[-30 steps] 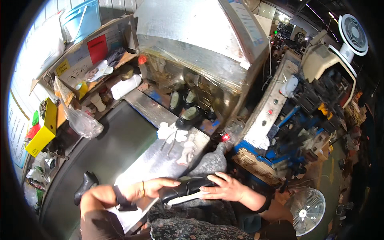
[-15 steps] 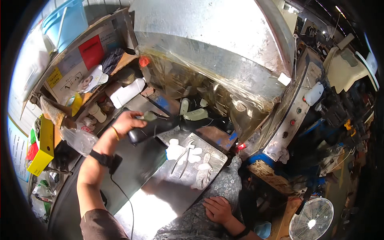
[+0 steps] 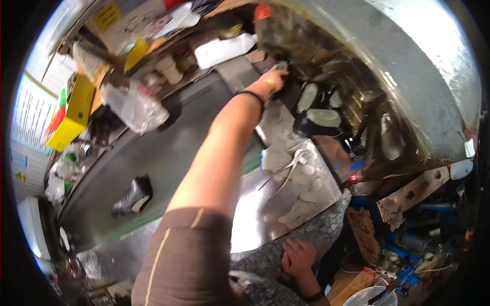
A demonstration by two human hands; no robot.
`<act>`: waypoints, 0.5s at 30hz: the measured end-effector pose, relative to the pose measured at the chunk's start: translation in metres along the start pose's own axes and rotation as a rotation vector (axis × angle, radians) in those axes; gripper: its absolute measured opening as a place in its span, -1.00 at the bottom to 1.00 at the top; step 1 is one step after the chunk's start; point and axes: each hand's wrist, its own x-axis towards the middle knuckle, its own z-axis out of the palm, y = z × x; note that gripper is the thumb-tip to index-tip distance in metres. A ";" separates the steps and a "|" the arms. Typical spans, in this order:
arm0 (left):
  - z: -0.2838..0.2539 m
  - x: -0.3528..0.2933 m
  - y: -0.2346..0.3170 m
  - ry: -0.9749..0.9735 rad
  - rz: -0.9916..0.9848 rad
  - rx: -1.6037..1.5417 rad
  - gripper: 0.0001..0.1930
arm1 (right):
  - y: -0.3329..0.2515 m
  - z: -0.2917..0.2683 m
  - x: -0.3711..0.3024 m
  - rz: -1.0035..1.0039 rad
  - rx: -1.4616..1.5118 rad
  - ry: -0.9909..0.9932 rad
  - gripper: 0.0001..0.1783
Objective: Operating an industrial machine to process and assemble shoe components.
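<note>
My left arm stretches far forward. My left hand (image 3: pixel 274 77) is at the dark mouth of a large metal machine (image 3: pixel 408 66), its fingers against a small grey-green object (image 3: pixel 282 65); the grip itself is hidden. Just right of it, black shoes with pale insoles (image 3: pixel 317 108) sit inside the machine. My right hand (image 3: pixel 298 255) rests on my patterned lap with nothing in it. A shiny metal plate (image 3: pixel 265 204) lies in front of me with metal tongs (image 3: pixel 286 171) on it.
A black high-heeled shoe (image 3: pixel 132 196) lies on the dark conveyor belt (image 3: pixel 168 148) at left. Behind the belt are a yellow box (image 3: pixel 74 115), a clear plastic bag (image 3: pixel 135 107) and a white bottle (image 3: pixel 224 48). A fan (image 3: pixel 370 298) stands at bottom right.
My left hand carried a black shoe from my lap forward into the machine's mouth. My right hand let go of it and settled on my lap.
</note>
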 end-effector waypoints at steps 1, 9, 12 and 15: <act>-0.013 0.001 -0.024 -0.001 0.088 0.106 -0.45 | -0.003 -0.001 0.002 -0.029 0.044 -0.021 -0.74; -0.092 -0.159 -0.124 -0.071 -0.131 -0.164 -0.52 | -0.005 0.001 -0.014 0.040 -0.126 -0.014 -0.71; -0.204 -0.331 -0.295 -0.095 -0.393 -0.062 -0.36 | -0.006 0.006 -0.019 -0.040 0.015 0.032 -0.73; -0.237 -0.482 -0.337 -0.227 -0.863 0.034 -0.39 | -0.005 0.002 -0.023 -0.064 -0.142 -0.013 -0.73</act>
